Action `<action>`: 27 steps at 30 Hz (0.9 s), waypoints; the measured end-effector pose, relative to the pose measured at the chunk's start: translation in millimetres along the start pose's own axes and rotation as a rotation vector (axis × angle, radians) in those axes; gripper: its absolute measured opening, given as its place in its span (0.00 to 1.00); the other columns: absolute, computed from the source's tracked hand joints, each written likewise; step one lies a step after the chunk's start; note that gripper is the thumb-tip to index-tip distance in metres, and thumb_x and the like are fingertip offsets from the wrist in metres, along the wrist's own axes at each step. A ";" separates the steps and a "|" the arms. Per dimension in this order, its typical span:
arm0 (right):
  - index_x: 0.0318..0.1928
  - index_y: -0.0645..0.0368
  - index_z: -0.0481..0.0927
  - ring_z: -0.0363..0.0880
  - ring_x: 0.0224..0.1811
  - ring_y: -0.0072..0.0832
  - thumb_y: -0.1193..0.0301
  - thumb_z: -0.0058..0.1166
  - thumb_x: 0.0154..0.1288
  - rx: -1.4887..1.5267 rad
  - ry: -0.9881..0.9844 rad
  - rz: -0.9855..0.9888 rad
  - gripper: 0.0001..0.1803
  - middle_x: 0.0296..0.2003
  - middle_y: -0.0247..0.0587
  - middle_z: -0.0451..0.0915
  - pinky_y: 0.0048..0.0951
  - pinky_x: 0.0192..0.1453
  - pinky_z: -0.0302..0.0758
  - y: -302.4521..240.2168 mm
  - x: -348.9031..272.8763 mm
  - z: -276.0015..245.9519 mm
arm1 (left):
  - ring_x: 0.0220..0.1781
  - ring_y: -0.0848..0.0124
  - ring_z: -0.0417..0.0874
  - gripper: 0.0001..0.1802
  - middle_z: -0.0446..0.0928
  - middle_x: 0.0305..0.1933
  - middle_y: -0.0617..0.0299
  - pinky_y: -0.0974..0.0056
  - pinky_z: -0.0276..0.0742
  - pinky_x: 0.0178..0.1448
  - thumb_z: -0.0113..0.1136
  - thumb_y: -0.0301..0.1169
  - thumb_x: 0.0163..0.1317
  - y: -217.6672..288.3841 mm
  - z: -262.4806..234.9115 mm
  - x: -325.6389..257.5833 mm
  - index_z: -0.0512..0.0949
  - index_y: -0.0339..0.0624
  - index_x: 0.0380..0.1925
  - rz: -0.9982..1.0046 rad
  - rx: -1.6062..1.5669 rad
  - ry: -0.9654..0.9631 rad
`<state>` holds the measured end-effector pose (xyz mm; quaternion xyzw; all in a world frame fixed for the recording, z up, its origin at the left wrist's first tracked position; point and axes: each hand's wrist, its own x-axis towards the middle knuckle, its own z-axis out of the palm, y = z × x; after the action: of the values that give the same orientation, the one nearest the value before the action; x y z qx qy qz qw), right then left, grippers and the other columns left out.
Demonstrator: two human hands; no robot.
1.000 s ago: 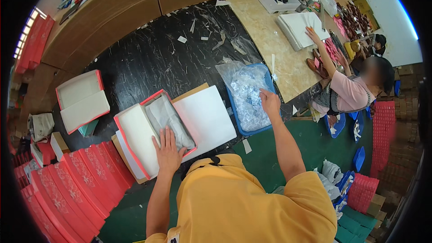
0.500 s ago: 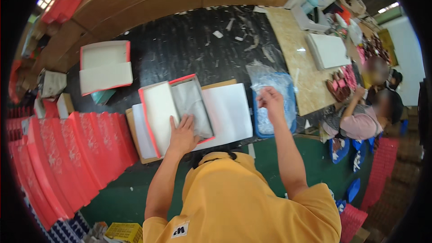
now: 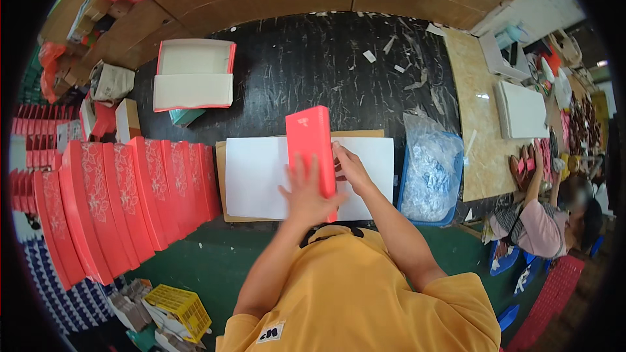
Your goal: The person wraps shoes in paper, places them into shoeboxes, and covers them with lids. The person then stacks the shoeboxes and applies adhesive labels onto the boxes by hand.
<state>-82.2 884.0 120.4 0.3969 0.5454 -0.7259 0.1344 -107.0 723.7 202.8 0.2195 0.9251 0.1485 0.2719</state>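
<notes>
Landmark: the white sheet of paper on brown cardboard (image 3: pixel 257 176), lying on the black scuffed worktable (image 3: pixel 313 72) right in front of the person; every place below is told from it.
Far left of the sheet: a leaning row of closed red flat gift boxes with pale flower print (image 3: pixel 124 189), packed side by side on edge, contents hidden.
Below-left of the sheet: a small yellow plastic crate (image 3: pixel 179 306) on the green floor; I cannot tell what is in it.
Up-left of the sheet: an open white tray box with red edges (image 3: pixel 194 73), and there's nothing inside but its white lining.
Left hand: the left hand (image 3: pixel 305 194) lies over the sheet's middle, fingers spread flat against the near face of the box.
Box in hand: the closed red rectangular cardboard box (image 3: pixel 311 146) stands upright on the sheet, tilted a touch, pinned between both hands.
Right hand: the right hand (image 3: pixel 352 169) sits just right of the box, fingers curled against its right edge.
Right of the sheet: a blue plastic bin (image 3: pixel 432 179) touching the cardboard's right edge, filled with crumpled clear plastic bags.
Far right of the sheet: a stack of white flat sheets (image 3: pixel 521 109) on a tan wooden board (image 3: pixel 473 117), and another person seated beyond it.
</notes>
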 end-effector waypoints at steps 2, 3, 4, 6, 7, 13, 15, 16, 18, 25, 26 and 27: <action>0.67 0.58 0.74 0.84 0.49 0.38 0.41 0.44 0.76 0.034 -0.051 0.115 0.36 0.52 0.49 0.84 0.37 0.49 0.81 -8.3 7.6 1.2 | 0.83 0.28 0.31 0.62 0.32 0.85 0.43 0.10 0.38 0.67 0.66 0.60 0.53 15.4 52.1 10.9 0.46 0.48 0.82 0.004 0.181 0.060; 0.67 0.58 0.74 0.84 0.49 0.38 0.41 0.44 0.76 0.035 -0.052 0.118 0.36 0.52 0.49 0.84 0.37 0.49 0.81 -0.6 18.0 1.6 | 0.82 0.27 0.33 0.61 0.34 0.85 0.43 0.09 0.37 0.66 0.66 0.57 0.54 15.4 74.9 16.7 0.45 0.47 0.82 0.038 0.286 0.182; 0.68 0.59 0.73 0.83 0.54 0.43 0.43 0.43 0.77 -0.145 0.071 -0.076 0.36 0.55 0.53 0.82 0.39 0.55 0.79 14.9 35.2 1.0 | 0.82 0.27 0.33 0.61 0.34 0.85 0.43 0.09 0.37 0.66 0.66 0.57 0.54 18.1 81.7 29.8 0.45 0.47 0.82 0.051 0.287 0.180; 0.70 0.60 0.70 0.76 0.67 0.53 0.47 0.42 0.78 -0.214 0.147 -0.263 0.34 0.64 0.63 0.76 0.41 0.70 0.70 17.0 37.9 20.1 | 0.83 0.28 0.32 0.58 0.36 0.85 0.40 0.09 0.36 0.67 0.67 0.52 0.53 11.5 83.0 30.5 0.50 0.46 0.80 0.002 0.382 0.185; 0.70 0.60 0.70 0.76 0.67 0.53 0.47 0.42 0.78 -0.216 0.132 -0.266 0.34 0.64 0.63 0.76 0.41 0.70 0.70 15.7 40.6 21.2 | 0.83 0.28 0.32 0.58 0.36 0.85 0.40 0.09 0.36 0.67 0.67 0.52 0.53 7.2 84.5 32.7 0.50 0.46 0.80 -0.012 0.385 0.191; 0.72 0.60 0.69 0.81 0.59 0.37 0.51 0.48 0.78 -0.084 -0.001 -0.423 0.33 0.58 0.53 0.81 0.35 0.65 0.74 40.3 47.5 15.7 | 0.77 0.32 0.58 0.58 0.52 0.80 0.38 0.31 0.59 0.72 0.72 0.53 0.47 -22.3 41.6 -0.9 0.59 0.47 0.77 -0.275 -0.081 0.486; 0.72 0.63 0.67 0.80 0.56 0.30 0.59 0.52 0.77 -0.246 -0.001 -0.397 0.31 0.55 0.52 0.80 0.33 0.53 0.80 55.6 41.7 -4.6 | 0.72 0.38 0.67 0.60 0.59 0.75 0.39 0.40 0.68 0.69 0.76 0.56 0.41 -32.7 -1.2 -18.5 0.62 0.51 0.76 -0.231 -0.217 0.381; 0.72 0.63 0.67 0.78 0.59 0.40 0.62 0.57 0.72 -0.439 0.183 -0.654 0.33 0.58 0.52 0.78 0.38 0.60 0.77 70.2 36.7 -22.1 | 0.73 0.40 0.67 0.58 0.61 0.74 0.39 0.40 0.68 0.69 0.77 0.55 0.39 -31.0 -37.8 -37.3 0.65 0.51 0.74 -0.164 -0.227 0.446; 0.73 0.58 0.67 0.62 0.72 0.55 0.61 0.64 0.62 -0.965 0.276 -0.953 0.40 0.68 0.58 0.67 0.57 0.76 0.56 75.7 12.4 -43.3 | 0.73 0.41 0.68 0.56 0.63 0.72 0.39 0.41 0.68 0.70 0.79 0.55 0.36 -26.0 -126.1 -114.3 0.71 0.52 0.70 -0.058 -0.147 0.604; 0.75 0.55 0.64 0.43 0.83 0.57 0.47 0.61 0.63 -1.385 0.257 -0.890 0.45 0.78 0.60 0.52 0.65 0.82 0.35 95.8 2.9 -38.4 | 0.78 0.57 0.64 0.49 0.67 0.76 0.49 0.53 0.60 0.79 0.71 0.51 0.51 -103.9 -405.6 -292.8 0.69 0.40 0.71 -0.066 0.271 1.027; 0.76 0.54 0.63 0.42 0.83 0.56 0.47 0.60 0.63 -1.384 0.228 -0.893 0.46 0.78 0.59 0.51 0.65 0.82 0.35 93.0 9.2 -32.0 | 0.78 0.56 0.65 0.45 0.67 0.76 0.49 0.53 0.60 0.79 0.69 0.47 0.55 -121.0 -434.5 -312.5 0.70 0.40 0.71 -0.132 0.245 1.002; 0.77 0.53 0.62 0.41 0.83 0.55 0.47 0.60 0.64 -1.387 0.210 -0.882 0.46 0.79 0.59 0.50 0.65 0.82 0.35 88.2 7.7 -21.8 | 0.78 0.55 0.65 0.41 0.67 0.76 0.48 0.54 0.60 0.79 0.68 0.44 0.59 -145.5 -450.0 -322.4 0.70 0.40 0.71 -0.187 0.212 0.967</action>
<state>-22.5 873.0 52.5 0.0389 0.9847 -0.1697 0.0000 -166.4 371.7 650.2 0.0680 0.9709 0.1133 -0.1995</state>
